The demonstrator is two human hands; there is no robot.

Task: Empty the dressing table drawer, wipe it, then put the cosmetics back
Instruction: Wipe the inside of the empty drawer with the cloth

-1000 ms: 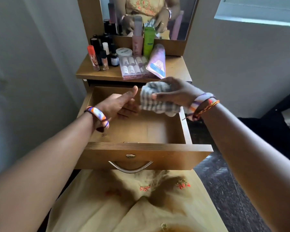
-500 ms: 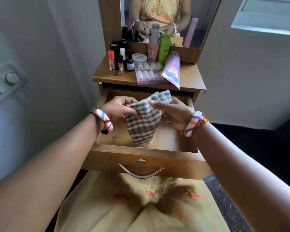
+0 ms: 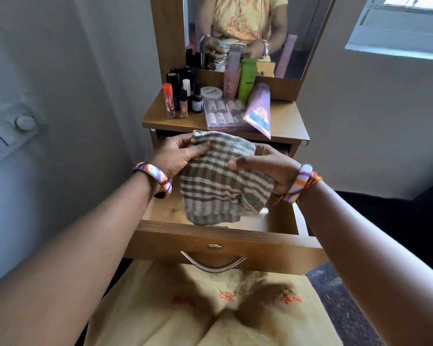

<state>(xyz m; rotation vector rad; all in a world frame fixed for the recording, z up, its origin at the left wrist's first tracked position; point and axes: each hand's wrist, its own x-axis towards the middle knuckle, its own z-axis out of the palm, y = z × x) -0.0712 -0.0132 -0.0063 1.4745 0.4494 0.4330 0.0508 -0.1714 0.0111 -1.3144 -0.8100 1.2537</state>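
Both hands hold the checked cloth (image 3: 220,181) over the open drawer (image 3: 218,242): left hand (image 3: 183,153) pinches its upper edge w/ thumb on top, right hand (image 3: 265,168) grips the cloth's other side w/ curled fingers, thumb laid across the weave. Cloth hangs bunched, lower end dropping twd the drawer's floor, just behind the drawer front; can't tell if it touches the wood. What shows of the drawer's floor is bare, though cloth hides part. Cosmetics sit on the counter (image 3: 283,121) above the drawer: small bottles (image 3: 183,101) at the drawer's far left, a round jar (image 3: 211,92), pink bottle (image 3: 231,76) & green bottle (image 3: 246,79) by the mirror (image 3: 235,26), a clear pack of tubes (image 3: 223,113) and a pink tube (image 3: 259,109) nearest the drawer. So emptying looks done; step in hand is prob. readying the cloth to wipe. Next move calls for folding it into a pad, pressing it flat to the drawer's floor, sweeping into corners & along the walls before anything goes back.
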